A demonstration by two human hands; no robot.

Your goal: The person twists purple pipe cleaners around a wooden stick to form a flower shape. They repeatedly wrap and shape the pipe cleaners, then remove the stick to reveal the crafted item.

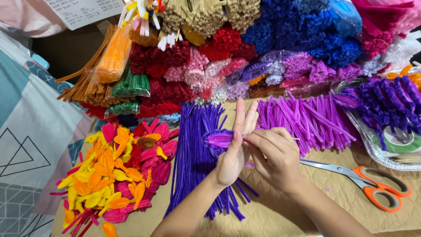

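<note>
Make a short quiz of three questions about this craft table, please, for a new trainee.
1. True or false: the scissors with orange handles lie on the table, to the right of the right hand.
2. What does the left hand hold? A) a green tape roll B) a purple fuzzy piece C) a yellow petal
3. Fill in: the pile of yellow, orange and pink petal shapes lies to the ____ of the dark purple fuzzy sticks.

Key
1. True: no hand touches them.
2. B: the purple fuzzy piece sits in the left hand, and the right hand's fingers work beside it.
3. left
</note>
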